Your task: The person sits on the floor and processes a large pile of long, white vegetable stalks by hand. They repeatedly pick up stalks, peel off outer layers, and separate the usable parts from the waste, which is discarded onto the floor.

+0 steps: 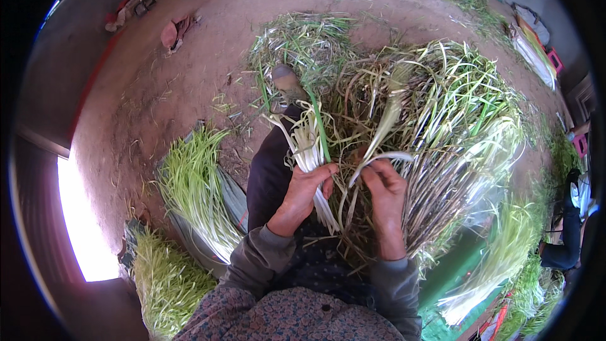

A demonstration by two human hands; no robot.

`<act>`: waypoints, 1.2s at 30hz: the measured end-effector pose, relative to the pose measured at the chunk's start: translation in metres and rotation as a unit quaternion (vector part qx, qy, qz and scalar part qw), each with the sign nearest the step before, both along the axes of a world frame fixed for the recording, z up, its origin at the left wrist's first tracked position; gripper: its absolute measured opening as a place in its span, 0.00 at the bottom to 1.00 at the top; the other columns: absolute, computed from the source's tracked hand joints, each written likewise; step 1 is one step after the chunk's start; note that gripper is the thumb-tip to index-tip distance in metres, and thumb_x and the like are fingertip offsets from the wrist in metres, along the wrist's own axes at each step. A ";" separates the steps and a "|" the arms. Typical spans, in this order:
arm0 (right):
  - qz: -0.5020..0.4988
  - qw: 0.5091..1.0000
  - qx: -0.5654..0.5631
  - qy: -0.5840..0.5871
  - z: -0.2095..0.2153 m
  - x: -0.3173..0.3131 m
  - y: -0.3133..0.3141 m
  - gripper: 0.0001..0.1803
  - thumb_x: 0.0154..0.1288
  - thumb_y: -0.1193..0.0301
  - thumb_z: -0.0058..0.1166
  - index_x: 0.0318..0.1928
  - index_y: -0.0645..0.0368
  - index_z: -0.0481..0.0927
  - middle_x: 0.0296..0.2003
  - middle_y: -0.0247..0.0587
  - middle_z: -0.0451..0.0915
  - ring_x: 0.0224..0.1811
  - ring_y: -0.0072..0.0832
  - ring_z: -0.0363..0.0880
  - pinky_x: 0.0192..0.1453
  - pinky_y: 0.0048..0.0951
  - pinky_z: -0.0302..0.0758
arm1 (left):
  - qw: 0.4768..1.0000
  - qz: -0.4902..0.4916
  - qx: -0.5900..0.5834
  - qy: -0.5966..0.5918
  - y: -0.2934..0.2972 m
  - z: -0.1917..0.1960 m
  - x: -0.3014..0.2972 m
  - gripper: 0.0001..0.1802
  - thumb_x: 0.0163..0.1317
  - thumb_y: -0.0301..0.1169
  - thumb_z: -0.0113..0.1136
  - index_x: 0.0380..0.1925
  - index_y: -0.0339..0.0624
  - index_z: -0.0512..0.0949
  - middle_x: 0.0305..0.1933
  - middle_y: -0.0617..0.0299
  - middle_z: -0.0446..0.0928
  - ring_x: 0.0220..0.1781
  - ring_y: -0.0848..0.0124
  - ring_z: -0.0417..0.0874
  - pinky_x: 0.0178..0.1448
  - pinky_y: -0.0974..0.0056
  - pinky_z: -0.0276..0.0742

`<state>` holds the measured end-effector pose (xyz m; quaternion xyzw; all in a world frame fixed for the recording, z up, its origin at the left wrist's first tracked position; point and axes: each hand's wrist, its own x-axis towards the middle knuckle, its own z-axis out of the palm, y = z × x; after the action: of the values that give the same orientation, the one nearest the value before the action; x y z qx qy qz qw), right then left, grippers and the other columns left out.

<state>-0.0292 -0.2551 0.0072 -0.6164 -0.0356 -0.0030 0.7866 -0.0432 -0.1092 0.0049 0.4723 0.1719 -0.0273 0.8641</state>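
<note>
a small bunch of cleaned white stalks [307,145] stands up over the person's lap, its pale stems fanning upward with one green leaf among them. the left hand [302,197] is closed around the lower part of that bunch, thumb across the front, wrist bent back toward the body. just beside it the right hand [385,197] pinches a single stalk [380,134] between thumb and fingertips; the stalk rises pale green and a thin white strip curls off it to the right. both grey sleeves come in from the lower edge.

behind the hands lies a big heap of uncleaned greens [442,120], tangled with dry brown leaves. to the person's left, sorted green bundles [196,183] lie on a sack on the bare earth floor [189,76]. a bright doorway [79,221] shows at the far left. another person's sleeve [565,240] is at the right edge.
</note>
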 end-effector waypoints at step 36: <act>-0.201 0.967 0.157 -0.020 0.005 0.016 -0.086 0.01 0.57 0.75 0.52 0.31 0.58 0.76 0.35 0.38 0.78 0.28 0.17 0.73 0.24 0.18 0.73 | 0.989 0.003 -0.150 0.015 0.085 -0.011 -0.043 0.19 0.56 0.33 0.55 0.45 0.36 0.70 0.13 0.69 0.64 0.12 0.78 0.61 0.17 0.74 0.56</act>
<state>-0.0135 -0.3408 0.0119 -0.4793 0.0746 -0.1792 0.8559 -0.0866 -0.0237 -0.0066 0.3362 0.1805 -0.0578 0.9225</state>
